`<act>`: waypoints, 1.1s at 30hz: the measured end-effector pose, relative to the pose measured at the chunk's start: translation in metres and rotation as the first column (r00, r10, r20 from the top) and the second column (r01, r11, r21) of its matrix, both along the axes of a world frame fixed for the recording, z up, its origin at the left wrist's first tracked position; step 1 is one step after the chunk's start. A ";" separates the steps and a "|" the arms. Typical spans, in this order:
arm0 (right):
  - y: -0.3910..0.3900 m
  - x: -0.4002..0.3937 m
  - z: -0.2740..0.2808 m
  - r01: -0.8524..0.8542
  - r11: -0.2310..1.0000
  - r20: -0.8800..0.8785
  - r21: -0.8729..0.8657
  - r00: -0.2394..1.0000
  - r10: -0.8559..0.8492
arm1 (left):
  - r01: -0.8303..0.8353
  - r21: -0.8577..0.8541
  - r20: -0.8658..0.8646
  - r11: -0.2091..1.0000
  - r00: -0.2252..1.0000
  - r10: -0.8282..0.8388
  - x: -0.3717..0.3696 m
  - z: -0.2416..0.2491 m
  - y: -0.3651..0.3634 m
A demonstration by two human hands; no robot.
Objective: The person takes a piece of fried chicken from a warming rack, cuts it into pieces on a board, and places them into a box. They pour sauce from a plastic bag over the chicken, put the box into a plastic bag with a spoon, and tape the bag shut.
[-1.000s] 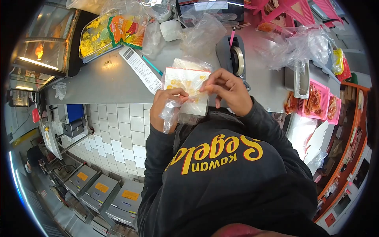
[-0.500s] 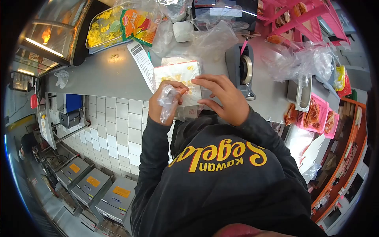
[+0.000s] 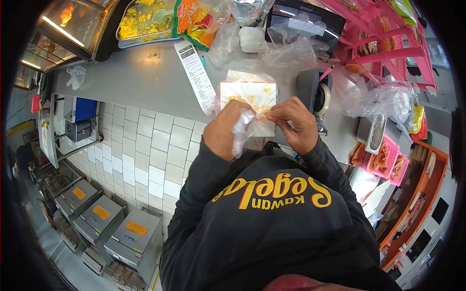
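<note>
My left hand (image 3: pixel 224 129) is closed on crumpled clear plastic (image 3: pixel 241 130), which hangs over the palm side. Beside it my right hand (image 3: pixel 297 124) is pinched, thumb against forefinger, on the edge of the same plastic. The fingertips of both hands nearly meet over a white paper packet (image 3: pixel 267 92) with yellow print and a red line along its top. This packet lies flat at the counter's front edge, partly hidden by the hands. A long printed receipt (image 3: pixel 195 75) lies to its left, with a thin teal pen (image 3: pixel 203 62) alongside.
On the grey counter (image 3: pixel 131 82) stand a tray of yellow food (image 3: pixel 145 22), an orange-green packet (image 3: pixel 196 24), a tape dispenser (image 3: pixel 310 89) and a dark screen device (image 3: pixel 306 24). Pink baskets (image 3: pixel 388 41), loose plastic bags (image 3: pixel 388 97) and a metal container (image 3: pixel 376 133) are at the right.
My right hand has closed from spread fingers into a pinch on the plastic. My left hand has come in beside it. The view has shifted, so the counter items appear further right.
</note>
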State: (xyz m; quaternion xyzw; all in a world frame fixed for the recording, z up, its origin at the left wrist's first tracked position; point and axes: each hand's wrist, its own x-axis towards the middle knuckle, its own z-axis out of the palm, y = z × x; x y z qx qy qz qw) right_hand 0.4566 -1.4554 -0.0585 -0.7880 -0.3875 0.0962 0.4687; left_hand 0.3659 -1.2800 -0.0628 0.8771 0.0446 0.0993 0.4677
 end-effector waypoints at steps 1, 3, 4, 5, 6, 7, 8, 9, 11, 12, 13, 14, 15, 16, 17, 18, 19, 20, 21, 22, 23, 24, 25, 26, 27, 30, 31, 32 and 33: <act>-0.003 0.001 0.000 0.003 1.000 0.002 -0.001 1.000 -0.003 | 0.000 -0.203 -0.083 0.979 0.996 -0.017 0.001 0.007 0.010; -0.014 0.005 0.000 0.097 0.994 -0.221 0.058 0.972 -0.082 | 0.091 -0.486 -0.112 0.870 0.980 -0.165 0.000 0.009 0.054; -0.023 0.007 -0.001 0.101 0.993 -0.219 0.058 0.972 -0.086 | 0.107 -0.454 -0.089 0.885 0.982 -0.164 0.002 0.002 0.079; -0.033 0.009 -0.004 0.231 0.966 -0.362 0.114 0.915 -0.176 | -0.023 -0.527 -0.108 0.849 0.993 -0.040 0.006 -0.012 0.102; -0.044 0.011 -0.007 0.362 0.920 -0.503 0.149 0.829 -0.245 | -0.224 -0.477 -0.217 0.850 0.967 0.133 0.014 -0.037 0.128; -0.057 0.012 -0.010 0.363 0.919 -0.501 0.151 0.830 -0.245 | -0.416 -0.405 -0.313 0.814 0.900 0.304 0.023 -0.065 0.149; -0.070 0.012 -0.013 0.478 0.869 -0.516 0.130 0.781 -0.352 | -0.501 -0.313 -0.399 0.807 0.841 0.367 0.032 -0.092 0.162; -0.081 0.013 -0.018 0.585 0.803 -0.526 0.111 0.720 -0.452 | -0.572 -0.213 -0.469 0.792 0.771 0.431 0.042 -0.113 0.169; -0.100 0.009 -0.030 0.635 0.767 -0.499 0.087 0.695 -0.518 | -0.557 -0.068 -0.491 0.828 0.741 0.458 0.062 -0.133 0.162; -0.110 0.006 -0.037 0.679 0.732 -0.471 0.058 0.665 -0.580 | -0.533 0.076 -0.512 0.843 0.704 0.492 0.071 -0.144 0.158; -0.119 0.002 -0.044 0.672 0.740 -0.380 -0.028 0.677 -0.630 | -0.530 0.075 -0.509 0.845 0.708 0.489 0.077 -0.167 0.164; -0.120 -0.002 -0.042 0.674 0.738 -0.379 -0.026 0.677 -0.631 | -0.536 -0.018 -0.485 0.844 0.743 0.461 0.081 -0.196 0.175; -0.118 -0.007 -0.039 0.654 0.749 -0.299 -0.106 0.697 -0.651 | -0.536 -0.110 -0.458 0.837 0.775 0.436 0.081 -0.209 0.177; -0.120 -0.011 -0.037 0.633 0.752 -0.219 -0.185 0.719 -0.659 | -0.536 -0.109 -0.454 0.837 0.776 0.438 0.078 -0.195 0.170; -0.127 -0.013 -0.042 0.607 0.769 -0.187 -0.200 0.747 -0.638 | -0.505 -0.255 -0.348 0.824 0.844 0.409 0.074 -0.159 0.161; -0.132 -0.015 -0.046 0.608 0.771 -0.187 -0.186 0.749 -0.636 | -0.448 -0.390 -0.229 0.804 0.893 0.387 0.070 -0.120 0.151; -0.136 -0.016 -0.050 0.590 0.783 -0.179 -0.196 0.764 -0.620 | -0.381 -0.505 -0.094 0.775 0.916 0.389 0.064 -0.086 0.139; -0.140 -0.017 -0.054 0.569 0.796 -0.173 -0.206 0.780 -0.602 | -0.296 -0.603 0.042 0.741 0.916 0.399 0.056 -0.049 0.123; -0.143 -0.017 -0.058 0.549 0.807 -0.206 -0.217 0.783 -0.587 | -0.203 -0.671 0.092 0.713 0.932 0.351 0.046 -0.002 0.101; -0.146 -0.017 -0.062 0.537 0.818 -0.213 -0.203 0.792 -0.573 | -0.109 -0.727 0.146 0.678 0.940 0.308 0.037 0.040 0.080; -0.149 -0.016 -0.067 0.522 0.825 -0.350 -0.216 0.747 -0.565 | -0.045 -0.742 0.160 0.669 0.957 0.242 0.029 0.066 0.069; -0.152 -0.016 -0.071 0.506 0.832 -0.480 -0.229 0.685 -0.548 | 0.019 -0.755 0.175 0.656 0.969 0.173 0.023 0.085 0.059; -0.156 -0.014 -0.075 0.500 0.839 -0.485 -0.215 0.691 -0.536 | 0.017 -0.745 0.181 0.667 0.967 0.178 0.019 0.100 0.048; -0.161 -0.012 -0.078 0.480 0.856 -0.540 -0.192 0.676 -0.501 | 0.063 -0.770 0.155 0.634 0.984 0.091 0.016 0.112 0.037; -0.165 -0.010 -0.079 0.463 0.870 -0.591 -0.169 0.659 -0.466 | 0.107 -0.796 0.132 0.595 0.991 -0.001 0.015 0.119 0.025; -0.169 -0.010 -0.074 0.451 0.884 -0.705 -0.119 0.589 -0.395 | 0.327 -0.890 0.276 0.318 0.941 -0.195 0.015 0.108 -0.010; -0.170 -0.009 -0.073 0.456 0.882 -0.709 -0.119 0.583 -0.397 | 0.229 -0.892 0.169 0.389 0.969 -0.182 0.012 0.117 -0.033; -0.172 -0.008 -0.073 0.438 0.893 -0.763 -0.103 0.541 -0.353 | 0.239 -0.929 0.163 0.283 0.950 -0.266 0.011 0.109 -0.040; -0.174 -0.008 -0.074 0.423 0.902 -0.814 -0.089 0.491 -0.310 | 0.211 -0.938 0.121 0.274 0.943 -0.311 0.009 0.106 -0.053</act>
